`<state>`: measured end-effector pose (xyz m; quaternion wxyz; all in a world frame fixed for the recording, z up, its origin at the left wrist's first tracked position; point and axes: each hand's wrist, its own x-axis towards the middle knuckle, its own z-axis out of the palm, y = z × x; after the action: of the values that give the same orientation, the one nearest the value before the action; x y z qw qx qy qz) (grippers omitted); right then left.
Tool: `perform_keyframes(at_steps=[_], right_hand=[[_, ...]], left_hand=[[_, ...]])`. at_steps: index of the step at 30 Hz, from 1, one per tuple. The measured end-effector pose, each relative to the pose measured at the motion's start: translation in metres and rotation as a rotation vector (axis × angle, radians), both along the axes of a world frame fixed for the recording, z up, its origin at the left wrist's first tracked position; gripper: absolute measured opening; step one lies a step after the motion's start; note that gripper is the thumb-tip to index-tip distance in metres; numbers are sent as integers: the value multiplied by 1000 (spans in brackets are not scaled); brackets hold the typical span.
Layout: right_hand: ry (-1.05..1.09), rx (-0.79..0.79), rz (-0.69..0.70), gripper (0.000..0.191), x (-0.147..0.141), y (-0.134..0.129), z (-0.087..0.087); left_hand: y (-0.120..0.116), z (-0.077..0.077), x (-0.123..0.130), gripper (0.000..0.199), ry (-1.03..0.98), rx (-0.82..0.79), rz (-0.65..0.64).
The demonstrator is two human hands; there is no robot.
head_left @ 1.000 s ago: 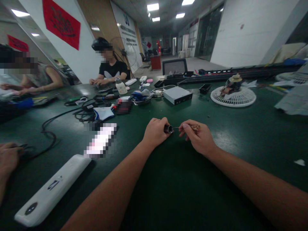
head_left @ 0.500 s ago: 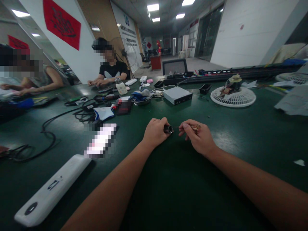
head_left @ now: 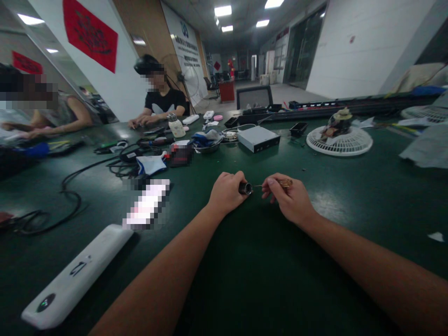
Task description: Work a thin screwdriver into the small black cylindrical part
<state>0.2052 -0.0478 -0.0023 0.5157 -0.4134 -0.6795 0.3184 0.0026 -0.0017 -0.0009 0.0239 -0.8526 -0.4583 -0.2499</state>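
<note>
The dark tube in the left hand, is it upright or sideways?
Sideways: the dark tube points its round end toward the right hand, not upward.

I count two hands of my own at twelve o'clock, with one dark tube (head_left: 245,188) in my left hand (head_left: 227,193) and one slim tool (head_left: 287,183) in my right hand (head_left: 289,198). Beyond are one grey metal box (head_left: 258,136) at twelve, two round white grilles (head_left: 345,148) towards one, one large white device (head_left: 79,275) at ten, and one blurred, lit phone (head_left: 149,203) at eleven. Around eleven, farther off, sit two other people (head_left: 164,102).
</note>
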Motion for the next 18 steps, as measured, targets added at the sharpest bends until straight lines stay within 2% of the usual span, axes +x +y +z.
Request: perform_keyframes(at_steps=[2,7,14,18], right_hand=[[30,2,22,29,-1,-1,0],[15,-60,181,28,-1,-3,0],[-26,-21,19,32,0,0,-2],[17,-9,67,28,-1,-1,-1]], left_hand=[[0,0,0,20,-4,4,10],[1,0,-1,19,-33,-5,13],[0,1,0,19,11,-19,-15],[0,1,-1,19,-2,-10,1]])
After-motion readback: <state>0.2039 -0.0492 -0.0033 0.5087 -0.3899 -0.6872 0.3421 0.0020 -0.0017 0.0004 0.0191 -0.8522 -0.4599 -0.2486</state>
